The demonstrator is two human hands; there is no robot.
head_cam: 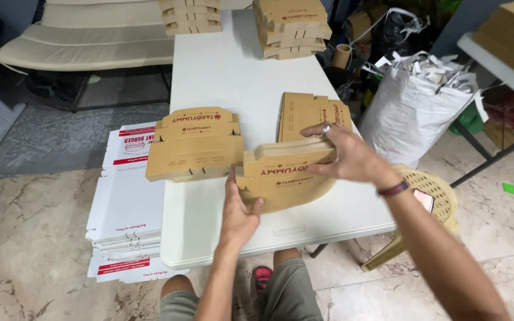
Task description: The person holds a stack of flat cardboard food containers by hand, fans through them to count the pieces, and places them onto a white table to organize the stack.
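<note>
A thick, slightly bowed sheaf of flat brown cardboard box blanks (285, 172), printed in red, is held on edge above the near part of the white table, tilted up to the right, just right of a flat-lying stack.

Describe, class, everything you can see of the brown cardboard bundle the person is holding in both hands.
The cardboard bundle is a stack of flat, unfolded box blanks in plain brown card with red printing and die-cut tabs and slots. It is held just above the white table, at its near edge, and bows slightly. The left hand grips its lower left edge, thumb on the front face; the right hand, with a ring on one finger, presses on its upper right edge. A similar stack lies directly to its left.
</note>
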